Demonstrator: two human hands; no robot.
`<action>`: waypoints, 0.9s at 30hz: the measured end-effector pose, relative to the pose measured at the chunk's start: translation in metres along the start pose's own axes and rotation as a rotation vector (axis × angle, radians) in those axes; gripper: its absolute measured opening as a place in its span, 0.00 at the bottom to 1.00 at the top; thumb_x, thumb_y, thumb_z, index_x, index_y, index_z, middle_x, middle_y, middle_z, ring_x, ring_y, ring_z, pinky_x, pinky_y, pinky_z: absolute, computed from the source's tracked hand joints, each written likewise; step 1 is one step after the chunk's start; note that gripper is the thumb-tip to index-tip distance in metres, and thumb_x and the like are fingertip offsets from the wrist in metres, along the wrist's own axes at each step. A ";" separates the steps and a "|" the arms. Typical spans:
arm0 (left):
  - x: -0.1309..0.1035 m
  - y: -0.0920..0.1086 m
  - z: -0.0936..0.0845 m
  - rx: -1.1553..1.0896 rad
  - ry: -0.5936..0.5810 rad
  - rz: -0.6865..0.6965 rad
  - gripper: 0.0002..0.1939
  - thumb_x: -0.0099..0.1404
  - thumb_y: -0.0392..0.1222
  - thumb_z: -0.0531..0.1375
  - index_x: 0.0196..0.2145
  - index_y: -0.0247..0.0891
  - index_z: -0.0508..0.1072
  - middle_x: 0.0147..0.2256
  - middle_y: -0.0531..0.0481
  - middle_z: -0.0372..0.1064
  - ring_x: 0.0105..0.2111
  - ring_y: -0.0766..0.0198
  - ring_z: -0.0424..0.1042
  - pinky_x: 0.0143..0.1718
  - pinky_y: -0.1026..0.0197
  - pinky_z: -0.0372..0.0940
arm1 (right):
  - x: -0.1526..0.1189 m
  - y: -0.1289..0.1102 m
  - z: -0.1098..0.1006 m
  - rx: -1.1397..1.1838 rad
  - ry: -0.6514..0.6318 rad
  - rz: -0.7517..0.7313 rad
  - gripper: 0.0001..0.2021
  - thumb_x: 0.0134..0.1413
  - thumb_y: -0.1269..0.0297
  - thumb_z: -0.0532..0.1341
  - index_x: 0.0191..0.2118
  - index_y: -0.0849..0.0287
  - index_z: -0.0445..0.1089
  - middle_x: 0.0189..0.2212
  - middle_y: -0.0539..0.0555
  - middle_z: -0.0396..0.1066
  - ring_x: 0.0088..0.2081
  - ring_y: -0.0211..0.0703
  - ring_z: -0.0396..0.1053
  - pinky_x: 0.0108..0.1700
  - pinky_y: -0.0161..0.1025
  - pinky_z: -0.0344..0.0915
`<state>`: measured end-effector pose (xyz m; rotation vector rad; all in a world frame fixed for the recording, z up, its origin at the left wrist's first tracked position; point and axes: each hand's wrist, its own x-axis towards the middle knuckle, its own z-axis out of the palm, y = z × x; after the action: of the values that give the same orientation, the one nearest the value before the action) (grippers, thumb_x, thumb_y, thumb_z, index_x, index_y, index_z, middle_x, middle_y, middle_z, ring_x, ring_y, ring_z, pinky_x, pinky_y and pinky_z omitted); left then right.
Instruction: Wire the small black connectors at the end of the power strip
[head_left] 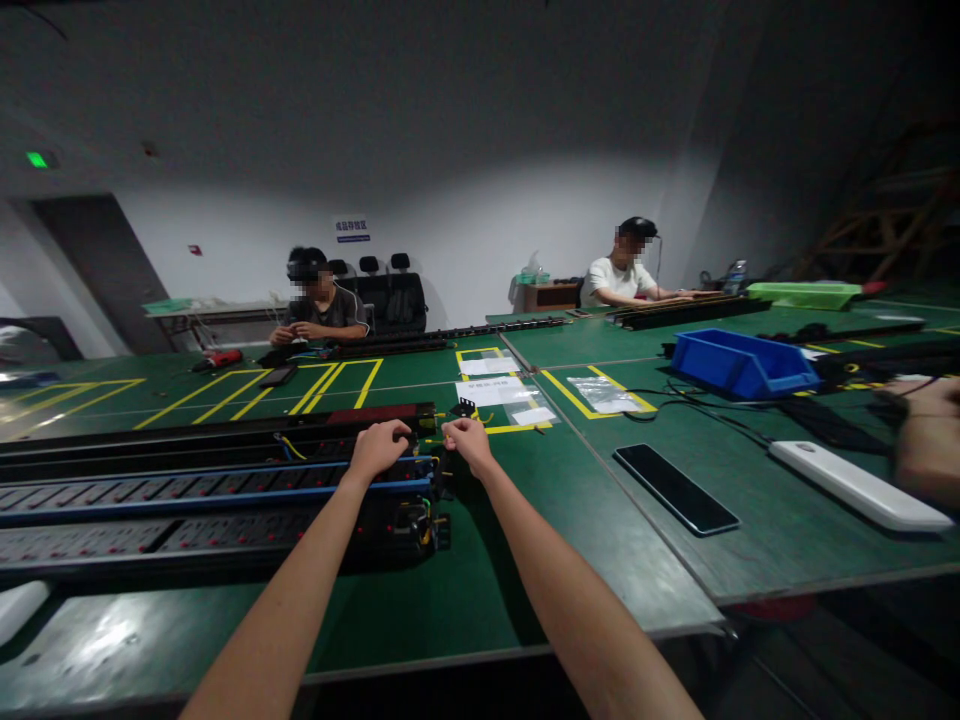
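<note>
A green worktop [630, 560] fills the lower half of the view, its panels meeting at pale seams and its near edge catching a soft glare at left. Yellow tape [335, 385] marks out boxes on it. Three long socket strips [187, 487] lie side by side across the left part, the middle one edged in blue, their wired ends close to the person's hands. The left hand [380, 448] is bent over these ends; whether its fingers grip anything cannot be told. The right hand [466, 440] is just beside, its thumb and fingertips drawn close together; what they may pinch is too small to tell.

Paper sheets [487, 390] and a clear plastic bag [604, 394] lie beyond, with a smartphone [675, 490], a white power bank [859, 485] and a blue bin [742, 363] to the right. Another person's hand [930, 430] shows, blurred, at the right edge.

Across the worktop sit two co-workers [322, 315], well apart. Behind them rises a bare pale wall [465, 230], dim toward the top, with black chairs [386, 290], a dark door [101, 265] and a lit green sign [39, 160] at left.
</note>
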<state>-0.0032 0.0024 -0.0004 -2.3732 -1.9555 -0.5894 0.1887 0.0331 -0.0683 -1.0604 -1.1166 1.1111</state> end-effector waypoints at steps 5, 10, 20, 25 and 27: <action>0.000 0.001 -0.001 0.004 -0.004 -0.002 0.14 0.60 0.42 0.57 0.42 0.50 0.79 0.44 0.56 0.79 0.47 0.57 0.75 0.51 0.59 0.65 | 0.002 0.001 -0.001 0.018 -0.011 -0.010 0.08 0.42 0.59 0.64 0.25 0.59 0.71 0.17 0.48 0.69 0.21 0.39 0.67 0.28 0.35 0.66; 0.000 0.001 -0.001 0.001 0.000 0.010 0.15 0.60 0.42 0.57 0.42 0.50 0.79 0.44 0.56 0.79 0.47 0.57 0.75 0.51 0.58 0.65 | 0.003 0.000 -0.001 0.025 -0.020 0.012 0.08 0.42 0.60 0.65 0.26 0.60 0.72 0.16 0.48 0.69 0.21 0.38 0.67 0.28 0.35 0.65; 0.000 0.002 -0.002 -0.011 0.000 0.012 0.15 0.60 0.43 0.57 0.42 0.49 0.79 0.44 0.55 0.79 0.47 0.56 0.75 0.51 0.57 0.65 | -0.001 -0.003 -0.001 -0.010 0.006 0.014 0.08 0.43 0.60 0.64 0.27 0.60 0.73 0.18 0.49 0.70 0.23 0.39 0.69 0.30 0.34 0.67; 0.000 0.003 -0.002 -0.011 0.000 0.009 0.15 0.60 0.43 0.57 0.43 0.49 0.79 0.44 0.56 0.79 0.48 0.56 0.74 0.52 0.57 0.64 | -0.001 -0.004 -0.002 0.009 0.000 0.017 0.08 0.43 0.61 0.64 0.27 0.61 0.73 0.18 0.49 0.70 0.22 0.38 0.68 0.29 0.34 0.66; 0.000 0.003 -0.002 -0.009 0.000 0.012 0.15 0.60 0.43 0.57 0.43 0.49 0.79 0.45 0.56 0.79 0.48 0.56 0.74 0.52 0.57 0.64 | -0.001 -0.004 -0.002 0.017 -0.002 0.018 0.08 0.43 0.61 0.65 0.27 0.61 0.73 0.18 0.49 0.70 0.22 0.38 0.67 0.28 0.34 0.66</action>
<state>-0.0011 0.0007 0.0023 -2.3881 -1.9418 -0.5994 0.1910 0.0316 -0.0643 -1.0573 -1.0996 1.1345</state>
